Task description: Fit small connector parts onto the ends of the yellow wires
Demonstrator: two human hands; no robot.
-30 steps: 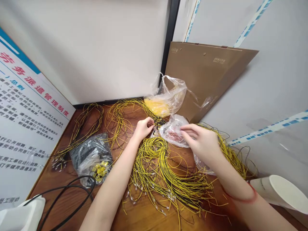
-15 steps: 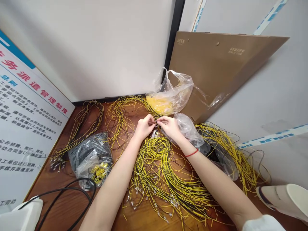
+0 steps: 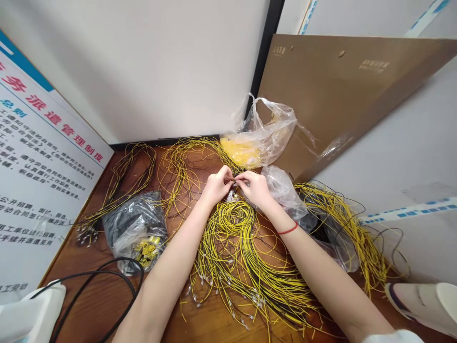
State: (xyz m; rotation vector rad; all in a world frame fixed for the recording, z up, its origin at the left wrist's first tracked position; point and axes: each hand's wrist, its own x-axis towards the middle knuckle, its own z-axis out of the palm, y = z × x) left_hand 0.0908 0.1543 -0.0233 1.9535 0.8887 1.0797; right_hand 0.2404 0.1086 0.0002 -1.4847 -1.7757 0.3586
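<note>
My left hand (image 3: 218,186) and my right hand (image 3: 255,189) meet fingertip to fingertip above the middle of the brown table. Both are closed in a pinch. What sits between the fingers is small and dark, too small to name. Just below them lies a large coil of yellow and black wires (image 3: 246,228), its loose ends with small clear tips fanned toward me. More yellow and black wires (image 3: 178,166) stretch behind my left hand. Beside my right hand rests a crumpled clear plastic bag (image 3: 280,186).
A clear bag of yellow pieces (image 3: 246,151) stands at the back. On the left lies a dark plastic bag (image 3: 130,212) with yellow parts, near a black cable (image 3: 96,271). A wire bundle (image 3: 352,228) and a paper cup (image 3: 417,302) are at right. A brown board (image 3: 339,95) leans behind.
The view has shifted slightly. My hands stay pinched together over the same spot; the small dark piece that hung below the fingers no longer shows clearly.
</note>
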